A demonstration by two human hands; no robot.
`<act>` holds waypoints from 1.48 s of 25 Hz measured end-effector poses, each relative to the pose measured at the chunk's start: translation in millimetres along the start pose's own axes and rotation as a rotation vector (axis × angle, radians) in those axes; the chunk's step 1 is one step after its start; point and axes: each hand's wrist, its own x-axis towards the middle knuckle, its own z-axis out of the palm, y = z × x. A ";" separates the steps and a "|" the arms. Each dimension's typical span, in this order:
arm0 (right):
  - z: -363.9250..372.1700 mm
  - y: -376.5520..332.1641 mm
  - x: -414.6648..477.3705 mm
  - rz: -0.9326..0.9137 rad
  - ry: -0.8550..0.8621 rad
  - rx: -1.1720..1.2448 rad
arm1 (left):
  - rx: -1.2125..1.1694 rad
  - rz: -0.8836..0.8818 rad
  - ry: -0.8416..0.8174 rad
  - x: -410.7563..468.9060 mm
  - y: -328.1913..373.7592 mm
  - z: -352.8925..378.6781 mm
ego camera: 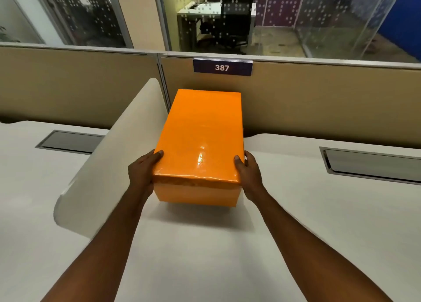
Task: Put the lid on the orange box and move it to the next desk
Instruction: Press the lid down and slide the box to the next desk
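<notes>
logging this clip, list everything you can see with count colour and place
orange box: 1, orange, lid on, held above the right desk
desks: 2, white, left and right of the divider
divider: 1, white, between the desks
cable hatches: 2, grey, one in each desk
partition: 1, beige, behind the desks
number sign: 1, dark, reads 387, on the partition
left hand: 1, box's left side
right hand: 1, box's right side

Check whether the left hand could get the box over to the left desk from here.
Probably, but not straight across. Both hands grip the lidded box, held off the desk; the curved divider stands between it and the left desk, so it must go over or around.
</notes>
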 end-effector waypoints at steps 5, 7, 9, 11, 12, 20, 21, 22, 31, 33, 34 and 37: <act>31.2 2.0 24.7 -0.001 -0.024 -0.031 | 0.218 0.166 0.030 29.4 -5.1 -8.4; 39.1 6.0 28.4 0.008 -0.016 -0.023 | 0.371 0.249 0.034 35.5 -7.6 -9.5; 46.3 10.4 27.9 0.021 0.004 0.004 | 0.517 0.316 0.052 40.9 -7.9 -11.4; 53.6 13.1 26.7 0.035 0.018 0.023 | 0.627 0.395 0.072 43.3 -6.6 -12.9; 57.7 13.9 26.1 0.038 0.022 0.022 | 0.663 0.438 0.086 43.3 -6.4 -13.6; 91.6 8.0 18.4 0.035 0.074 -0.022 | 1.030 0.591 0.177 40.5 1.7 -7.6; 97.9 6.8 16.7 0.027 0.085 -0.035 | 1.078 0.620 0.152 38.1 1.7 -1.8; 103.4 5.4 15.2 0.018 0.094 -0.050 | 1.110 0.632 0.092 34.8 0.5 4.2; 106.8 0.8 22.1 -0.017 0.034 -0.162 | 1.336 0.625 -0.051 25.4 -22.2 11.5; 105.2 -1.2 21.9 -0.028 0.001 -0.176 | 1.399 0.604 -0.080 26.1 -20.5 13.4; 102.8 -5.9 22.3 -0.020 -0.025 -0.193 | 1.444 0.574 -0.101 27.5 -17.3 14.7; 92.8 -11.5 18.1 0.024 -0.139 -0.236 | 1.522 0.484 -0.160 21.4 -8.8 16.6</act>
